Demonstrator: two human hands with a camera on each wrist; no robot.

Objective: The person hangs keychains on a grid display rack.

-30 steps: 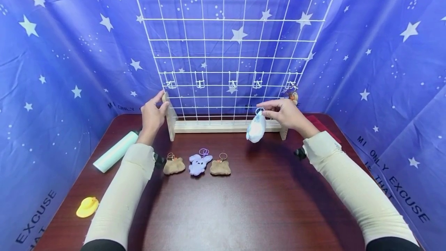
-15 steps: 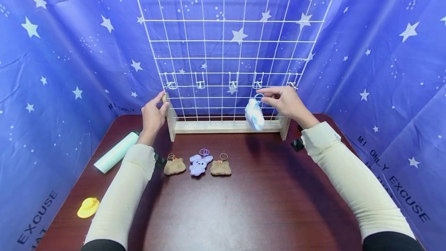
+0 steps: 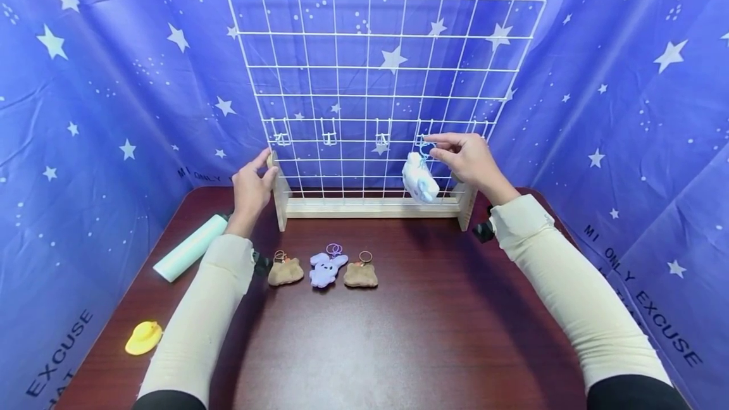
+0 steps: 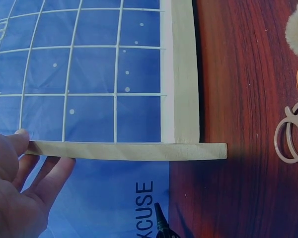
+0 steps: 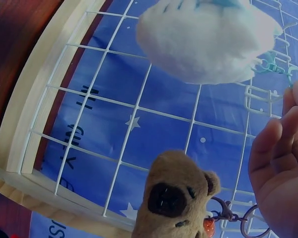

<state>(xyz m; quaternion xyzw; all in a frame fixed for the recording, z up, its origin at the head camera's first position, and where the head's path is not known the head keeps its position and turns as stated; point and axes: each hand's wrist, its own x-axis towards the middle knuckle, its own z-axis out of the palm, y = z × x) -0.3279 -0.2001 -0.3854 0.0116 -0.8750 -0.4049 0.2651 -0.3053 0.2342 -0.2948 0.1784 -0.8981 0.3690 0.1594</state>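
In the head view my right hand point(image 3: 468, 155) pinches the blue ring of a white and pale-blue plush keychain point(image 3: 420, 177). The ring is at the fourth hook point(image 3: 423, 140) from the left on the white wire grid rack point(image 3: 364, 68); I cannot tell whether it is over the hook. The plush dangles in front of the grid. My left hand point(image 3: 252, 190) grips the rack's left wooden side post point(image 4: 134, 150), thumb on one face and fingers on the other. A brown plush keychain point(image 5: 174, 196) hangs by the rightmost hook, mostly hidden by my right hand in the head view.
Two brown plush keychains, left point(image 3: 286, 272) and right point(image 3: 361, 274), lie on the table point(image 3: 364, 347) with a purple bunny keychain point(image 3: 326, 269) between them. A mint-green cylinder point(image 3: 190, 248) and a yellow duck point(image 3: 143, 338) are at the left. Other hooks point(image 3: 329, 138) hold nothing.
My right hand has risen with the white and pale-blue plush keychain, bringing its ring up to the fourth hook. The plush has turned. My left hand stays on the side post.
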